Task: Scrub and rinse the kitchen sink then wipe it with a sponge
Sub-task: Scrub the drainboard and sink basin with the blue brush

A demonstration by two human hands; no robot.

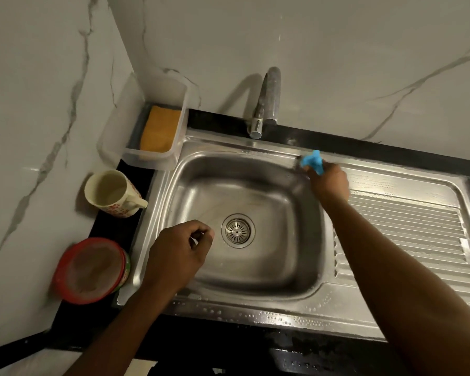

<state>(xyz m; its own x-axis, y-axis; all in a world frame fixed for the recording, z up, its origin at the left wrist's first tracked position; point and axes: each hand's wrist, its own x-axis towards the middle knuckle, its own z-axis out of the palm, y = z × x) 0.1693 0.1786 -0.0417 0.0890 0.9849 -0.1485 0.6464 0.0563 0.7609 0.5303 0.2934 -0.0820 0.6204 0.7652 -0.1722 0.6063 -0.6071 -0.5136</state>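
The steel sink (190,164) has a round drain strainer (237,231) in the middle of its basin. My right hand (329,183) grips a blue scrubber (313,160) and holds it against the sink's back right rim. My left hand (178,253) hovers over the basin's front left part, fingers curled with nothing in them. An orange sponge (159,128) lies in a clear plastic tub (147,158) at the sink's back left corner. The tap (266,104) stands behind the basin; no water runs from it.
A ribbed drainboard (407,226) extends to the right of the basin. On the black counter at the left stand a cream mug (111,192) and a container with a red lid (90,270). Marble-patterned walls close in at the left and back.
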